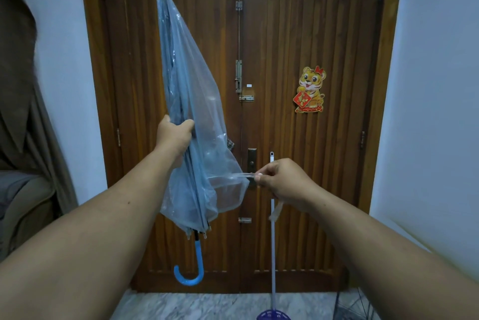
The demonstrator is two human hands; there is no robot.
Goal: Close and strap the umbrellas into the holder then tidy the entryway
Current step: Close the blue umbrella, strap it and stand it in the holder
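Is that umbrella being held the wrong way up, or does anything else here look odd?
Yes, the clear umbrella is upside down: its blue hooked handle hangs low, its tip points up. The left hand grips the loose, unwrapped canopy while the right hand pinches its strap. A mop pole leans against the door.

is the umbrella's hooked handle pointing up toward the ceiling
No, the blue hooked handle hangs at the bottom of the clear umbrella, which the left hand grips around the middle.

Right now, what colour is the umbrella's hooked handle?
Light blue; the hooked handle shows clearly in the head view, hanging low before the door.
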